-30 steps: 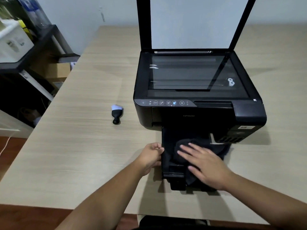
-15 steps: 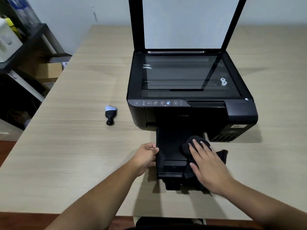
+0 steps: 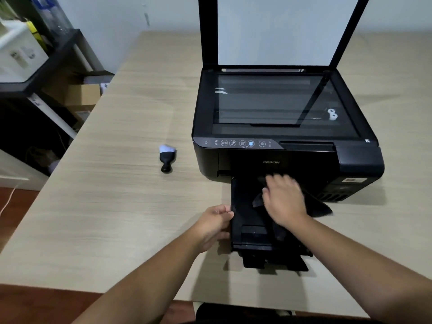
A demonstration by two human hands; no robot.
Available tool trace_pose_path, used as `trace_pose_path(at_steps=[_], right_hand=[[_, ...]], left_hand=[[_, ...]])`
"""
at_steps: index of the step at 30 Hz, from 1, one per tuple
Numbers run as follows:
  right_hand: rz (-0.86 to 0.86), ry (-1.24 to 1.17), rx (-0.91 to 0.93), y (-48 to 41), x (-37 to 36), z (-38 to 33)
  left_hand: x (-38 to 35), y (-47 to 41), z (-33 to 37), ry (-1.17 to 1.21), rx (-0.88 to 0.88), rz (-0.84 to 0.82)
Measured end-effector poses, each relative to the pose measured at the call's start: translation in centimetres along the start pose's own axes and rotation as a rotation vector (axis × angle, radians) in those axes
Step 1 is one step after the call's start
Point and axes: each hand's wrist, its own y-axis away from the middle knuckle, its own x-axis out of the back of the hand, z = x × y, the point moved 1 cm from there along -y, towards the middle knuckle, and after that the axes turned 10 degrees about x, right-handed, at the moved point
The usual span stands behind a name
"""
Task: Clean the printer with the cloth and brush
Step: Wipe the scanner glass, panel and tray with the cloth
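Near the table's point(image 3: 112, 206) near edge, the right hand point(image 3: 284, 202), fingers flat, presses the soft, limp cloth point(image 3: 320, 206) onto the printer's point(image 3: 360, 160) output tray point(image 3: 245, 206), a thin part likely to flex, so the left hand's point(image 3: 216, 224) curled fingers grip its left rim.

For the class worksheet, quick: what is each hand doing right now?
Left hand: grips the tray's left edge.
Right hand: open, fingers flat, pressing the cloth on the tray.

Table point(image 3: 105, 206) left of the printer point(image 3: 268, 155) gives passage around the brush point(image 3: 166, 157); the raised lid point(image 3: 273, 29) blocks behind.
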Motion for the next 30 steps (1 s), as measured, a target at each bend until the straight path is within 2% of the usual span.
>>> trace_pose_path(at_steps=[4, 10, 15, 17, 20, 22, 26, 29, 30], right_hand=[[-0.107, -0.099, 0.315, -1.7, -0.6, -5.3], [-0.174, -0.062, 0.373, -3.4, -0.1, -5.7], [-0.122, -0.029, 0.655, 2.0, 0.6, -3.8], [-0.142, 0.010, 0.644, 0.6, 0.9, -3.5], [-0.162, 0.049, 0.526, -2.5, 1.2, -3.9], [-0.123, 0.023, 0.512, -2.1, 1.1, -4.4], [-0.139, -0.066, 0.714, 2.5, 1.1, -4.0], [-0.161, 0.043, 0.805, 1.0, 1.7, -3.5], [-0.162, 0.083, 0.769, -0.4, 1.7, -3.6]], left_hand=[[0.4, 0.1, -0.8, 0.066, -0.002, -0.083], [0.8, 0.4, -1.0, 0.100, -0.002, -0.095], [1.4, 1.0, -0.7, 0.147, 0.056, -0.142], [1.2, 1.4, -0.6, 0.201, 0.059, -0.145], [1.0, 2.0, -0.6, 0.297, 0.067, -0.124], [1.3, 1.9, -0.5, 0.332, 0.073, -0.091], [1.3, 1.9, 0.0, 0.323, 0.094, -0.024], [1.0, 2.5, 0.1, 0.317, 0.099, -0.037], [0.9, 2.6, 0.2, 0.312, 0.101, -0.048]])
